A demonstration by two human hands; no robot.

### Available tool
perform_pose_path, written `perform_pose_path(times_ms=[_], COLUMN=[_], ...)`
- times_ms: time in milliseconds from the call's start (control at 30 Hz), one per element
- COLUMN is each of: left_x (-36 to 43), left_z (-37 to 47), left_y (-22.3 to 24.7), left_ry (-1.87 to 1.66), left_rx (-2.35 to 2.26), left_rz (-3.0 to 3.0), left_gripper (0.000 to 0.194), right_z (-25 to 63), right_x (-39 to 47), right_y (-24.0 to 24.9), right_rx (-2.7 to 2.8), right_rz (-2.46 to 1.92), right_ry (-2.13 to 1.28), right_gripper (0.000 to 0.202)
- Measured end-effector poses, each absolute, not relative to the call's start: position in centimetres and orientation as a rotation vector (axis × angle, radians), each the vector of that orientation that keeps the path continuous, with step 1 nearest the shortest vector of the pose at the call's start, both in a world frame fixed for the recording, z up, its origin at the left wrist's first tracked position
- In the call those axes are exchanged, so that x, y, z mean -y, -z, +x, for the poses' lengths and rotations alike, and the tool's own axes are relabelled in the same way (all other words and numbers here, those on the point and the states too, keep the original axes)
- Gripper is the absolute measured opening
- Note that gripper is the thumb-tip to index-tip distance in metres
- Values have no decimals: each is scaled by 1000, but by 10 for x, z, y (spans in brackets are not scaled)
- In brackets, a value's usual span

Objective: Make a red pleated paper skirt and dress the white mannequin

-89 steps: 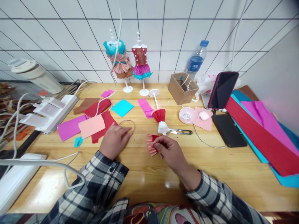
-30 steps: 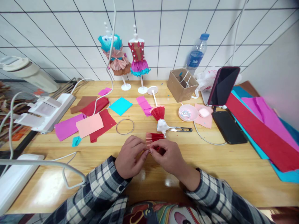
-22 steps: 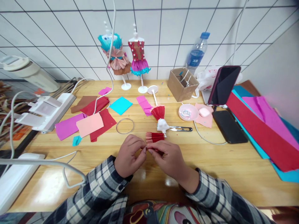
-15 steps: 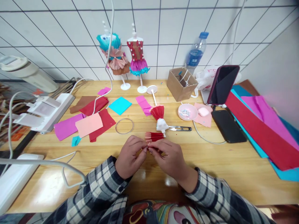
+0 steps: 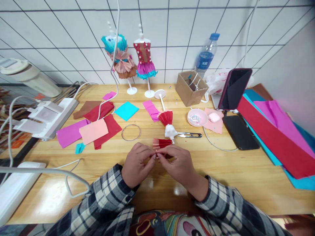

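Note:
My left hand (image 5: 139,164) and my right hand (image 5: 178,167) meet fingertip to fingertip at the middle of the table's near side. Both are closed in a pinch on a pleated piece of red and pink crepe paper (image 5: 162,143), whose near part my fingers cover. Just beyond it lies a small white dress-form mannequin (image 5: 170,131) on its side, wearing a pleated red paper skirt (image 5: 165,118), its stand pointing away from me. Thread snips (image 5: 189,135) rest against its right side. To the left is a thin metal wire ring (image 5: 131,132).
Coloured crepe sheets (image 5: 93,132) lie at left, longer strips (image 5: 278,137) at right. Two dressed mannequins (image 5: 144,59) stand by the wall. A pink bead dish (image 5: 197,118), a cardboard box (image 5: 190,90), a water bottle (image 5: 206,57), phones (image 5: 241,132) and power strips (image 5: 59,114) surround the work.
My fingertips have shifted very slightly over the pleated paper, still pinched together. Nothing else on the table has visibly moved.

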State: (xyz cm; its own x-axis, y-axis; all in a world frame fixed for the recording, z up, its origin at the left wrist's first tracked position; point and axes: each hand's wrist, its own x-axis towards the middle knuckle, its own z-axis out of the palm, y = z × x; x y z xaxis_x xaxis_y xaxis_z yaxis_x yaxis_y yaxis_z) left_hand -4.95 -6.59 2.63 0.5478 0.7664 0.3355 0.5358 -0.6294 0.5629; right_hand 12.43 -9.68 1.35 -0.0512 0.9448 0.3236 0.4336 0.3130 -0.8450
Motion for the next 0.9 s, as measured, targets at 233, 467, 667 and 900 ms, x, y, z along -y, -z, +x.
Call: perform_pose_path(times_ms=[233,467,667,900], left_x=[67,71,68,67], left_z=[-48,-60,-66,-64], left_y=[-31,-28,-24,-23], left_ry=[-887,-996,-1052,-1024], left_rx=[-923,-662,-626,-685], left_rz=[2369,2379,2412,2468], left_gripper=[15,24,27,23], right_z=[120,124,169,237], right_x=[90,87,61,-50], right_y=[-15,-22,-60,-104], right_rx=[1134,662,674,1108], right_rz=[-1313,-1081,-1017,-1346], right_ry=[-1297,-1640,-1295,-490], right_gripper=[8,32,31,22])
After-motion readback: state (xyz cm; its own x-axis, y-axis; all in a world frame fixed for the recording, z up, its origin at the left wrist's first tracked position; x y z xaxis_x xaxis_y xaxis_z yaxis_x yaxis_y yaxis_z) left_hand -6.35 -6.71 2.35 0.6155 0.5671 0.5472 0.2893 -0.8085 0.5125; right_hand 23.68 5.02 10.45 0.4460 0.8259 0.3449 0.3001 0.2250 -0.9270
